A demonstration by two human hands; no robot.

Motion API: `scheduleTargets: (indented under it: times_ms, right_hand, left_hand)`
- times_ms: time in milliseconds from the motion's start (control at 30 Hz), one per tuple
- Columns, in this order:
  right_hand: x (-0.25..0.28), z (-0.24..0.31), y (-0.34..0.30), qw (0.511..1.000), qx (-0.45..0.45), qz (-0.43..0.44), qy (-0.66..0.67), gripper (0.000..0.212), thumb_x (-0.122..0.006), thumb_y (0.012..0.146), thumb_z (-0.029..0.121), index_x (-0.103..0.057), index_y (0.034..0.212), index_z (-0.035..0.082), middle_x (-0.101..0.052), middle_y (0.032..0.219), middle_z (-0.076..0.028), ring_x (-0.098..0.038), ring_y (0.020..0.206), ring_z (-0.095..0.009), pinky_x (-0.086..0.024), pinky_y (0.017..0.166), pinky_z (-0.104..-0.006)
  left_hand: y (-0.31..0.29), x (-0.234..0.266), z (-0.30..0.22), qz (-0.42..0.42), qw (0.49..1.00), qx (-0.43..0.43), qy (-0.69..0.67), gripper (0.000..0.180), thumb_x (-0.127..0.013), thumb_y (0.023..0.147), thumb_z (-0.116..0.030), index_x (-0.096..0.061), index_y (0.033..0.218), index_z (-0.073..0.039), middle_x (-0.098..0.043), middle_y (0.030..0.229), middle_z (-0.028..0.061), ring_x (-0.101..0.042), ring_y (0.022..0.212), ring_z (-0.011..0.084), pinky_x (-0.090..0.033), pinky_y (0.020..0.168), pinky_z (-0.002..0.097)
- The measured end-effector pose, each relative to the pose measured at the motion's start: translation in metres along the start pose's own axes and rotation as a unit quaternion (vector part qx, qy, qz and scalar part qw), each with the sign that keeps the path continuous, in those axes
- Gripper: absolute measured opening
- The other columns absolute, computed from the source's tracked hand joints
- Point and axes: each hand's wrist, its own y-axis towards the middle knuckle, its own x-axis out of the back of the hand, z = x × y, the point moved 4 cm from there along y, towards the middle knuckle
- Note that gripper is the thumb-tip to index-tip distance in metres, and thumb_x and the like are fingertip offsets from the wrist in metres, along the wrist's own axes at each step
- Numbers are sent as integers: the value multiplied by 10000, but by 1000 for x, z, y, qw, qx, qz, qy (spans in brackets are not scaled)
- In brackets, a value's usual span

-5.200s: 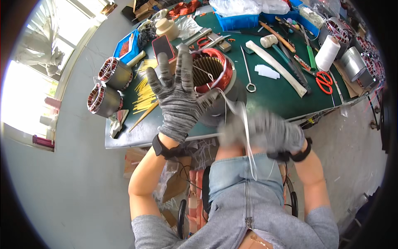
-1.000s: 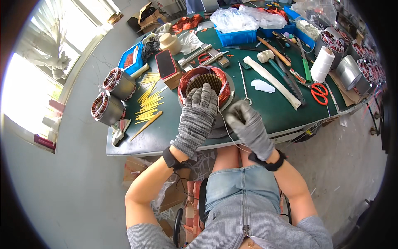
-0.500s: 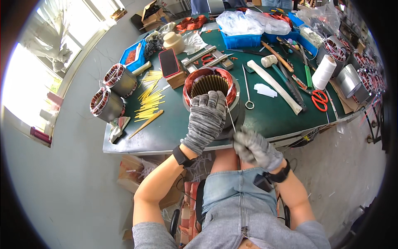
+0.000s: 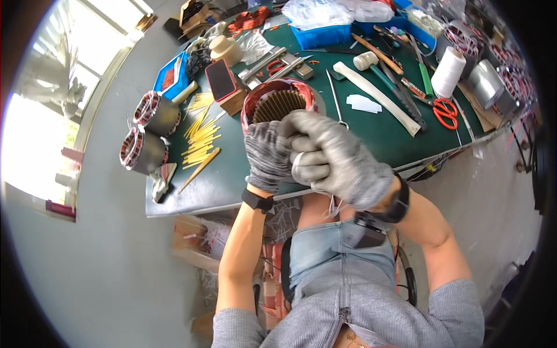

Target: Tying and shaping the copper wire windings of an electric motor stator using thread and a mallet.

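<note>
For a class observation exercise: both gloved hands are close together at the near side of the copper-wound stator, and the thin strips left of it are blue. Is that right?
The colour is wrong: in the head view, the thin strips left of the stator are yellow. The rest stands.

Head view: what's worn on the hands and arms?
Left hand and right hand: grey knit gloves, the left streaked dark and light, the right paler over the fingers. Black wristbands on both; a dark boxy piece by the right one. Short grey ribbed sleeves.
</note>
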Motion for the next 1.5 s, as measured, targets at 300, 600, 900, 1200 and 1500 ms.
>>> scheduleTargets:
  times_ms: [300,600,900,1200,1500]
  right_hand:
    - [19,46,4,969,20,-10,-246,208,-501,999,247,-581,1049,61,-564,770,10,-333,496,8,-239,392,-134]
    - [-63,136,33,-10,525,-47,-850,222,-552,882,250,-623,976,61,-654,904,-120,-650,809,-305,-544,695,-396]
    - [-2,69,36,321,402,-231,-826,306,-539,904,148,-507,1194,55,-545,1068,-199,-575,989,-357,-499,805,-411]
    - [14,7,-44,472,415,-251,-736,427,-613,800,-6,-631,1186,175,-634,1035,-133,-622,963,-319,-532,780,-400]
    - [46,-14,-3,499,454,-270,-687,534,-537,819,-5,-437,1329,118,-561,1089,-148,-593,821,-304,-514,729,-407]
  left_hand:
    - [10,23,7,46,993,-14,-109,247,-708,736,-155,-625,950,-63,-592,832,101,-543,789,306,-408,770,426]
    - [10,23,3,33,995,-1,-93,212,-697,748,-137,-628,932,-59,-601,827,90,-549,780,303,-404,769,435]
    - [12,25,6,59,995,-12,-76,206,-675,779,-174,-637,937,-47,-594,822,97,-550,788,305,-412,753,443]
    - [34,33,11,206,977,18,-60,228,-735,742,-161,-680,935,-54,-670,917,127,-580,977,350,-476,865,428]
    - [47,28,11,332,942,47,-28,341,-687,821,-281,-660,1085,-67,-633,1119,182,-520,1126,367,-430,954,448]
